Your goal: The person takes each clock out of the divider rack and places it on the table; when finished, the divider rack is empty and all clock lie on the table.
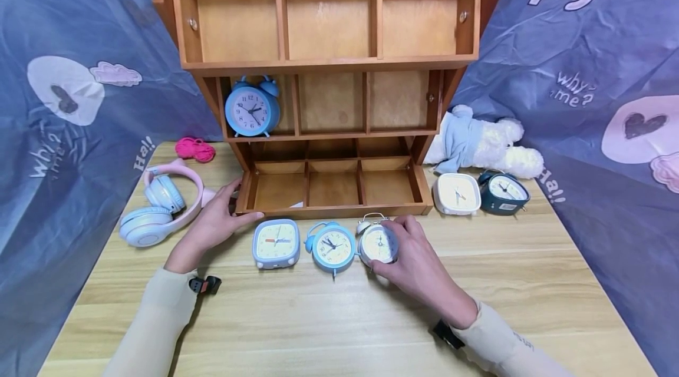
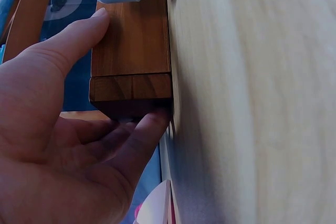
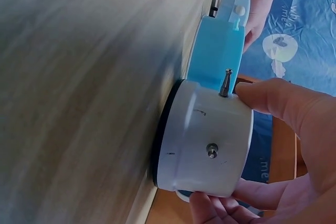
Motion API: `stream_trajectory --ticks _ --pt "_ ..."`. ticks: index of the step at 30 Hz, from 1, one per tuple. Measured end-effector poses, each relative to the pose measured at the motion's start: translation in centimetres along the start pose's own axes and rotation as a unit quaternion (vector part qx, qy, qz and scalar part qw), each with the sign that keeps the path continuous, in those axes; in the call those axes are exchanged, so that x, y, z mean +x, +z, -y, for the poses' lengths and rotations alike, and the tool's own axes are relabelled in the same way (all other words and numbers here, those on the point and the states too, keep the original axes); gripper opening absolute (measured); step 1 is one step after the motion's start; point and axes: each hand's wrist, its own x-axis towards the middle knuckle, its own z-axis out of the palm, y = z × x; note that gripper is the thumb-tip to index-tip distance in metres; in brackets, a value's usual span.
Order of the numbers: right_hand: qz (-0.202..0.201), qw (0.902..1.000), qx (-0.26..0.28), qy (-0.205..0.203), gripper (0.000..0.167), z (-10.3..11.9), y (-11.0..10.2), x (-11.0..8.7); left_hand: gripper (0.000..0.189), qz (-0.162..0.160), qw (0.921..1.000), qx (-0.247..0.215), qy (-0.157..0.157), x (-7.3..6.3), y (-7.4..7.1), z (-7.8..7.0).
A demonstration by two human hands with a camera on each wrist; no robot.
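My right hand (image 1: 419,256) grips a white twin-bell alarm clock (image 1: 379,244), thumb on one side and fingers on the other. In the right wrist view the clock's white casing (image 3: 202,140) with small metal feet lies on its back on the table. Left of it lies a blue twin-bell alarm clock (image 1: 333,245), then a blue square alarm clock (image 1: 276,241). My left hand (image 1: 214,218) holds the front left corner of the wooden shelf (image 1: 334,211); in the left wrist view its thumb lies along the wooden edge (image 2: 131,40), fingers round the end.
A larger blue alarm clock (image 1: 251,107) stands in the middle tier's left compartment. Pink and blue headphones (image 1: 154,224) and pink yarn (image 1: 195,149) lie left. To the right are a white square clock (image 1: 457,194), a dark green clock (image 1: 504,193) and a white plush toy (image 1: 483,141).
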Motion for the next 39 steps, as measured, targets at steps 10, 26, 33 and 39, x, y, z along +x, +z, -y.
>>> stream_trajectory --ticks 10,26,33,39 --pt "0.015 0.9998 0.001 0.015 0.080 0.17 -0.20 0.11 0.116 -0.001 1.0000 -0.002 0.000 -0.03 0.02 0.11" --pt "0.031 0.9989 0.008 0.036 0.087 0.03 -0.46 0.12 0.116 -0.001 1.0000 -0.003 0.000 0.05 0.05 0.34" --pt "0.031 0.9986 0.016 0.040 0.089 -0.17 -0.64 0.11 0.116 -0.002 1.0000 -0.003 0.003 0.20 0.05 0.38" --pt "0.027 0.9986 0.016 0.042 0.085 -0.24 -0.79 0.03 0.116 -0.002 1.0000 -0.006 0.003 0.23 0.07 0.37"
